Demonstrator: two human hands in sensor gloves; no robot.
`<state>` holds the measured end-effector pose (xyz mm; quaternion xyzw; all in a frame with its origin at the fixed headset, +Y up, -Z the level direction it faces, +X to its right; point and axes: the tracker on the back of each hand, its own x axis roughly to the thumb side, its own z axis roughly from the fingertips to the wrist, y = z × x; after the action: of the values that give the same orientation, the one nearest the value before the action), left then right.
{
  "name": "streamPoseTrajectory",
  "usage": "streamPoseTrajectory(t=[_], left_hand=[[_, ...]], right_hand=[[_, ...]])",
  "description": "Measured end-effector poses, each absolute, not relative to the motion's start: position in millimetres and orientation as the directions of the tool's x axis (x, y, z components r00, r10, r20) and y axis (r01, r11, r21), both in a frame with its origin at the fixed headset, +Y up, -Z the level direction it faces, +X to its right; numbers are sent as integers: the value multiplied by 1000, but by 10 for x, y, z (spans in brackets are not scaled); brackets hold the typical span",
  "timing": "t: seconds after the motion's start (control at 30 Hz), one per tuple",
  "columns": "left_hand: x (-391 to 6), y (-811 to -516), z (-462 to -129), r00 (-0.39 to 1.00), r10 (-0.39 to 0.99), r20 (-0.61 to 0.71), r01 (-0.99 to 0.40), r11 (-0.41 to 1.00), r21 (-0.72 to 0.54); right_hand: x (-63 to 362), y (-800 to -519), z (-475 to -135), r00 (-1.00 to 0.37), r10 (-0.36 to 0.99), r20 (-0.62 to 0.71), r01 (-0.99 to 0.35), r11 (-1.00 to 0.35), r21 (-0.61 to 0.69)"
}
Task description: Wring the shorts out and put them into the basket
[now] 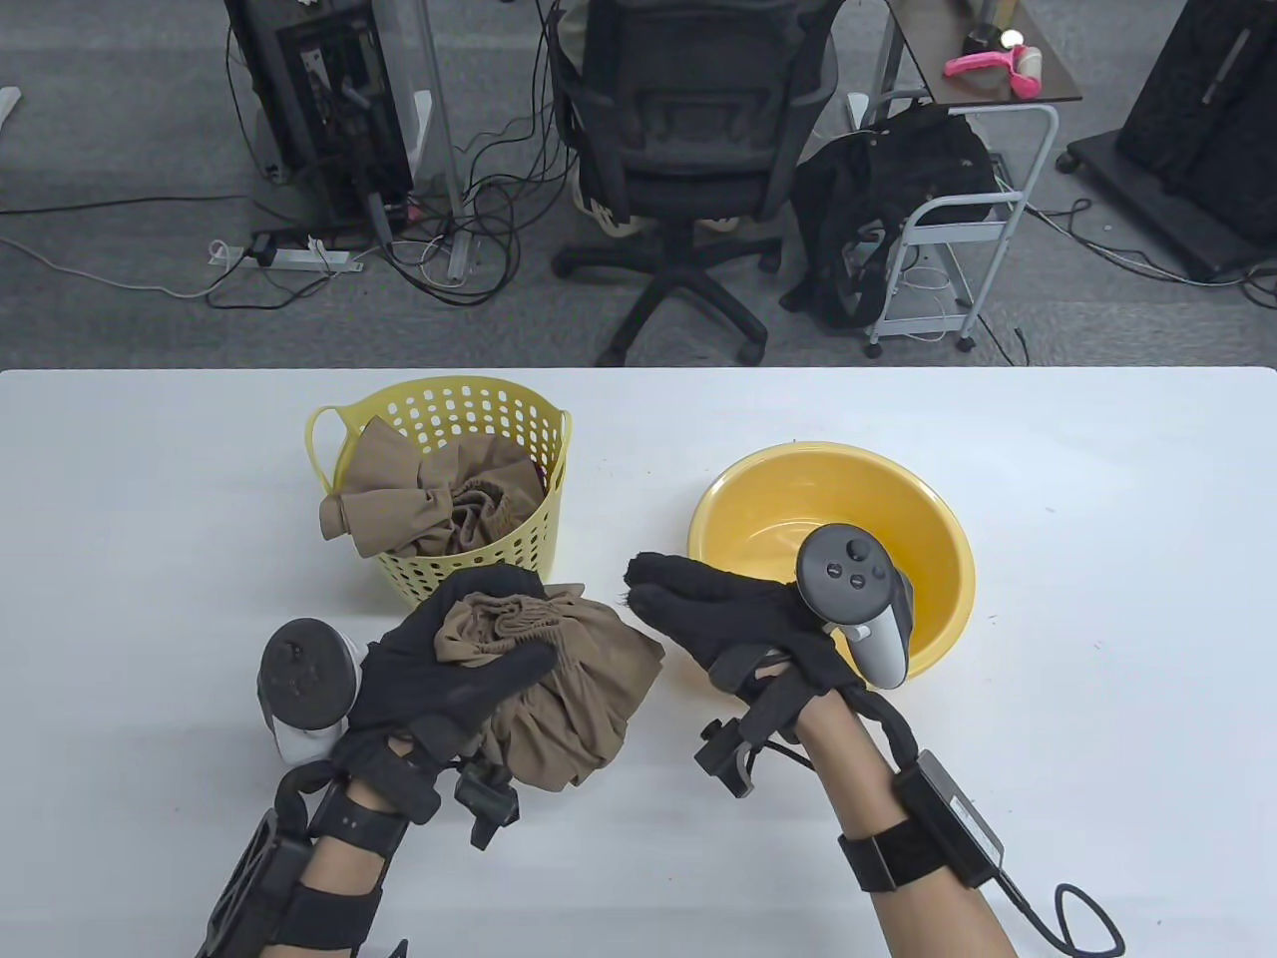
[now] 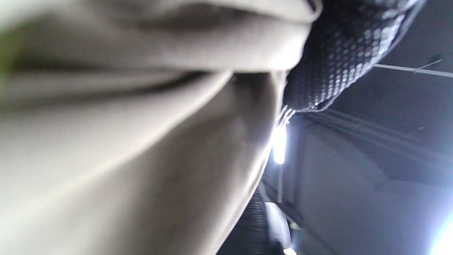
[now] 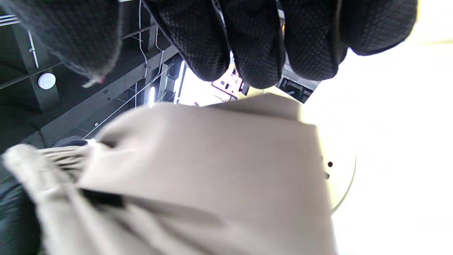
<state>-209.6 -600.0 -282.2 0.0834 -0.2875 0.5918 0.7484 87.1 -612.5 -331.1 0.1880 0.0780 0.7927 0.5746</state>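
My left hand (image 1: 469,649) grips a bunched pair of tan shorts (image 1: 579,689) just in front of the yellow perforated basket (image 1: 469,409). The fabric (image 2: 141,141) fills most of the left wrist view. Another tan garment (image 1: 419,499) lies in the basket and hangs over its rim. My right hand (image 1: 688,589) hovers beside the held shorts with fingers straight and together, holding nothing. In the right wrist view its fingertips (image 3: 254,46) hang above the tan cloth (image 3: 212,170).
A yellow bowl (image 1: 918,519) stands right of the basket, under my right hand's tracker (image 1: 858,599). Beyond the white table's far edge (image 1: 638,371) are an office chair (image 1: 678,150), a cart and cables on the floor.
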Motion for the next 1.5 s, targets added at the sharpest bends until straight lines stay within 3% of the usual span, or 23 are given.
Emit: streamPoseTrajectory(t=[0.4,0.6,0.87,1.5], left_hand=[[-2017,-5870,-2833,-182,799,574,-899,101,-426],[-1960,-5871,-2871,-286,779,558,-864,42,-501],[-1913,-5938,-2902,-308,782,541,-849,30,-527],[-1869,-6002,-2913,-206,820,533,-859,109,-500]], right_hand=[[702,-6404,-3344,-95,995,-3,-786,-73,614],[543,-6479,-3274,28,993,-112,-646,103,756],[358,-6554,-3151,108,969,-222,-386,247,889],[360,-6548,-3133,34,995,-94,-383,100,919]])
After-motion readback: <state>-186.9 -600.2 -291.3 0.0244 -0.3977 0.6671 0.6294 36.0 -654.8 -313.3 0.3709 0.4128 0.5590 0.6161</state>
